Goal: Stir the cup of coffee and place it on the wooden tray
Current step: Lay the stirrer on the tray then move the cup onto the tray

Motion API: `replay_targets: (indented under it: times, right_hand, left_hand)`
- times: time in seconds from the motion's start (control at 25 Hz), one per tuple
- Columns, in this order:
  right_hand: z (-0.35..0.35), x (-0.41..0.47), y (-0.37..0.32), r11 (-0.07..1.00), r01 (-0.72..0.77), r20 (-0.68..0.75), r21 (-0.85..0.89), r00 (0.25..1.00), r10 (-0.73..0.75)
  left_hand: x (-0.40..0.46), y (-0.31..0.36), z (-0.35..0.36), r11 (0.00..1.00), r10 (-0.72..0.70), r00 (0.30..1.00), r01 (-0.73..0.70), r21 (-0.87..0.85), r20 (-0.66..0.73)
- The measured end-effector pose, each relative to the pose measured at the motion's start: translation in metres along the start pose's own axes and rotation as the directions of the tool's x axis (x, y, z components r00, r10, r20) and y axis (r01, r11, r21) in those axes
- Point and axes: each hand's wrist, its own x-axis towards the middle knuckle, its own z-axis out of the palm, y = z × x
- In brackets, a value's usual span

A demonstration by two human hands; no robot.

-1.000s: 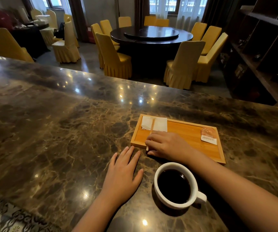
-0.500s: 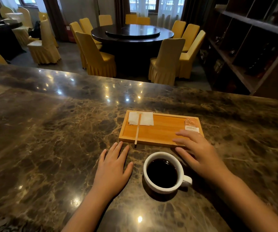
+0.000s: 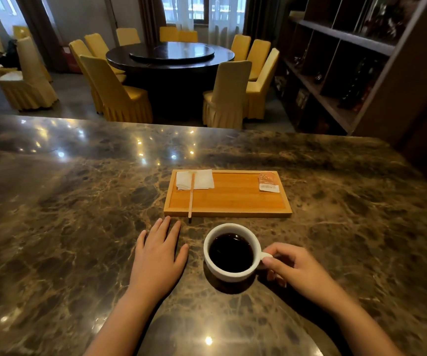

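A white cup [image 3: 213,268] full of black coffee stands on the marble counter, just in front of the wooden tray [image 3: 233,201]. My right hand [image 3: 297,268] pinches the cup's handle from the right. My left hand [image 3: 158,255] lies flat on the counter to the left of the cup, fingers spread, holding nothing. A thin wooden stirrer [image 3: 191,197] lies on the tray's left side, its near end sticking out over the front rim and its far end on a folded white napkin [image 3: 202,179]. A sugar sachet [image 3: 269,182] lies in the tray's far right corner.
The brown marble counter [image 3: 78,214] stretches wide to the left and right. A dark wooden shelf unit [image 3: 348,73] stands at the right. Beyond the counter is a round dark table [image 3: 171,56] with yellow-covered chairs.
My right hand left the stirrer on the tray, swung right past the sachet, and came back down to take the cup's handle. My left hand stayed flat.
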Motion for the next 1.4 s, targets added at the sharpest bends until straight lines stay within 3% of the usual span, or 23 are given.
replay_targets:
  times: [0.16, 0.52, 0.88, 1.16, 1.4]
  right_hand:
    - [0.008, 0.002, 0.0, 0.992, -0.048, 0.058, 0.117, 0.997, 0.041]
    - [0.016, 0.004, 0.002, 0.943, -0.065, -0.029, 0.327, 0.996, 0.079]
    - [-0.024, 0.041, -0.039, 0.965, -0.06, -0.049, 0.256, 0.996, 0.075]
    - [-0.048, 0.106, -0.051, 0.908, -0.025, -0.148, 0.419, 0.984, 0.096]
    - [-0.06, 0.146, -0.033, 0.944, -0.062, -0.176, 0.325, 0.976, 0.124]
  left_hand:
    - [0.0, -0.001, 0.001, 1.0, 0.004, 1.0, -0.004, -0.01, -0.005]
    - [0.0, 0.0, 0.0, 1.0, 0.009, 1.0, -0.01, -0.027, -0.014]
    - [0.0, 0.0, -0.002, 1.0, 0.008, 1.0, -0.008, -0.02, -0.004]
    - [0.0, -0.001, 0.0, 1.0, 0.007, 1.0, -0.007, -0.017, -0.013]
    - [0.0, -0.004, 0.004, 1.0, 0.003, 1.0, -0.003, 0.001, -0.028]
